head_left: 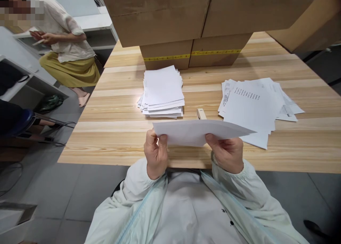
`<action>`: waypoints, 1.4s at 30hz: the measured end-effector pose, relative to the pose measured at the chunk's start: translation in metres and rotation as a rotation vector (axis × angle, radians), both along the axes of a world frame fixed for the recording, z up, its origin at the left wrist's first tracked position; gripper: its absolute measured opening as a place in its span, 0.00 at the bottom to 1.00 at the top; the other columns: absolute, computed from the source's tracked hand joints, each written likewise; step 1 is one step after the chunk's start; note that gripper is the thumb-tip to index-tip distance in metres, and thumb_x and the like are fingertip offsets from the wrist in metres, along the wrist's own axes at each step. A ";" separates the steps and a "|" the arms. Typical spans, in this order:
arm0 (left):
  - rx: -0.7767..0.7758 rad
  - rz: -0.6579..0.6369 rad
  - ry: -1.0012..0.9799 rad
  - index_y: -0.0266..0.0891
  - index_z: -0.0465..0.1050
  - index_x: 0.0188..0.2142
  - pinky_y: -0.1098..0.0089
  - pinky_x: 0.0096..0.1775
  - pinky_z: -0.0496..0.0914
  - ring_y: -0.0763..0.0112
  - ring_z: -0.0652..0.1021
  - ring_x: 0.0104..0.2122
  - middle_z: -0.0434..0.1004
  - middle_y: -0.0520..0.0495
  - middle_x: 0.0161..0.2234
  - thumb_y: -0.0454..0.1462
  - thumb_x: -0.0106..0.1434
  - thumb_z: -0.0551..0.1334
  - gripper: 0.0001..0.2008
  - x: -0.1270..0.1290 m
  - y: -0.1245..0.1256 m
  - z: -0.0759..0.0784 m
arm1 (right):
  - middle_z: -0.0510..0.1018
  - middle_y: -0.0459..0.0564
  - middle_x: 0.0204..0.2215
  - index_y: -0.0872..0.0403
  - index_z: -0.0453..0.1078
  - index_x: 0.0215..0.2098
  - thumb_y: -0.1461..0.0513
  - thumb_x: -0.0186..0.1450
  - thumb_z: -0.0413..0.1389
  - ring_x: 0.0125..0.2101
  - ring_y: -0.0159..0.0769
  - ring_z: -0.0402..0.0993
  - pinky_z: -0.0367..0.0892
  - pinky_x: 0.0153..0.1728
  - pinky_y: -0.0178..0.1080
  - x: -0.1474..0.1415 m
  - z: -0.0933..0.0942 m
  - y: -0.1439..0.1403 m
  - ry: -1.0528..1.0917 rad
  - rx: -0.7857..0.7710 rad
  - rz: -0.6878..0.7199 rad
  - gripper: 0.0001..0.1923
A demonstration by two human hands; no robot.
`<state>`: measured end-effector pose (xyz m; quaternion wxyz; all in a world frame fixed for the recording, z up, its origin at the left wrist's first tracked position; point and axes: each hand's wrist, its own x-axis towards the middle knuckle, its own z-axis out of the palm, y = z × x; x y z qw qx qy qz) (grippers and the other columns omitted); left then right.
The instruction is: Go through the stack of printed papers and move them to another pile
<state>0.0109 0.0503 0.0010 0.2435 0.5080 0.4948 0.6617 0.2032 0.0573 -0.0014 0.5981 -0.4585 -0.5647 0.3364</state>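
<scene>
Between my hands, sheets of white paper (186, 132) are held up just over the table's near edge; how many there are I cannot tell. My left hand (156, 153) pinches the left end, thumb on the near face. On the right part, my right hand (226, 151) is closed with its thumb pressed on the paper and its fingers behind. A cream stapler (201, 113) lies just beyond the held paper, partly hidden by it. Farther left sits a neat paper stack (163, 89). To the right, printed sheets (253, 105) are spread in a loose, fanned pile.
Cardboard boxes (165, 15) stand stacked at the back of the wooden table (106, 130), with yellow tape on the lower ones. Another box (314, 23) is at the far right. A seated person (66, 31) is at the left by white shelving (92, 23).
</scene>
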 end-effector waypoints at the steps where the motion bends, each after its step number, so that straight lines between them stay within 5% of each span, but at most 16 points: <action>1: 0.012 0.008 0.004 0.43 0.72 0.38 0.72 0.35 0.65 0.73 0.69 0.29 0.69 0.53 0.29 0.47 0.70 0.61 0.11 0.001 -0.002 0.002 | 0.86 0.47 0.36 0.48 0.83 0.39 0.58 0.65 0.65 0.37 0.45 0.83 0.78 0.41 0.46 0.001 0.003 -0.001 -0.007 0.018 -0.016 0.06; 11: 0.116 0.011 0.092 0.41 0.71 0.39 0.74 0.36 0.66 0.76 0.71 0.29 0.70 0.55 0.29 0.43 0.71 0.61 0.08 -0.001 0.007 -0.005 | 0.85 0.48 0.38 0.49 0.81 0.42 0.57 0.65 0.64 0.37 0.41 0.82 0.77 0.38 0.41 0.003 -0.017 0.014 -0.027 0.070 0.037 0.08; 16: 0.003 -0.039 0.074 0.41 0.69 0.38 0.75 0.36 0.66 0.76 0.71 0.30 0.69 0.55 0.29 0.43 0.72 0.59 0.09 -0.001 0.008 -0.011 | 0.86 0.47 0.35 0.50 0.82 0.39 0.55 0.63 0.65 0.36 0.42 0.83 0.78 0.39 0.44 0.000 -0.028 0.018 -0.015 0.002 0.010 0.09; 24: 0.022 -0.058 0.014 0.42 0.69 0.40 0.75 0.36 0.65 0.77 0.70 0.30 0.68 0.55 0.30 0.44 0.72 0.60 0.08 0.000 0.007 -0.001 | 0.86 0.47 0.37 0.47 0.81 0.43 0.55 0.64 0.65 0.35 0.39 0.83 0.78 0.37 0.41 -0.002 -0.016 0.018 0.046 0.038 -0.035 0.10; 32: 0.057 0.002 -0.018 0.41 0.68 0.37 0.74 0.38 0.67 0.75 0.71 0.31 0.69 0.54 0.30 0.47 0.70 0.62 0.12 -0.001 0.009 -0.014 | 0.87 0.45 0.37 0.47 0.82 0.41 0.58 0.60 0.69 0.36 0.39 0.84 0.78 0.37 0.41 -0.006 -0.024 0.016 0.091 0.030 0.012 0.10; 42: 0.022 -0.076 -0.123 0.41 0.69 0.42 0.74 0.39 0.68 0.75 0.73 0.34 0.71 0.52 0.33 0.46 0.69 0.63 0.11 0.000 0.007 -0.021 | 0.84 0.47 0.32 0.50 0.81 0.34 0.58 0.61 0.67 0.32 0.38 0.80 0.75 0.31 0.39 -0.005 -0.022 0.015 0.010 0.001 0.043 0.05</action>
